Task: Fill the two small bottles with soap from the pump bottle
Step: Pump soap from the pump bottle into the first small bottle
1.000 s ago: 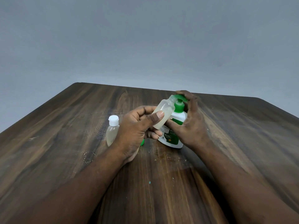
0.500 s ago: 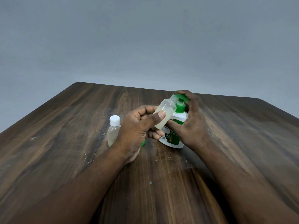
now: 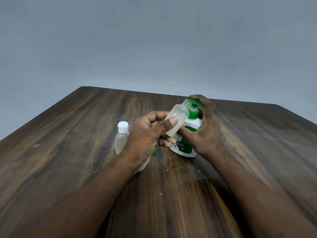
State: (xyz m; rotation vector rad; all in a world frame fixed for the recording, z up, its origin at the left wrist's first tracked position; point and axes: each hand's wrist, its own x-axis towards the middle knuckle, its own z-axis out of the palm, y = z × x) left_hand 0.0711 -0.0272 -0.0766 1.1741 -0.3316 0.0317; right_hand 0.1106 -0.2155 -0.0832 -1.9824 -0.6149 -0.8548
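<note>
Uncapped small bottle (image 3: 177, 121), tilted, pale liquid in its lower part, clamped in the left hand (image 3: 145, 136) between thumb and curled fingers (image 3: 155, 115), mouth at the green spout of the pump bottle (image 3: 186, 145). Right hand (image 3: 208, 133) wrapped round that bottle, fingers over the pump head. Capped small bottle (image 3: 122, 136) upright on the worktop (image 3: 68, 152), just left of the left fingers.

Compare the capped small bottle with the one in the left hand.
The held bottle is uncapped; the standing bottle wears a white cap. The held bottle is tilted in the left hand; the standing bottle is upright on the table. Both are translucent, holding pale liquid.
</note>
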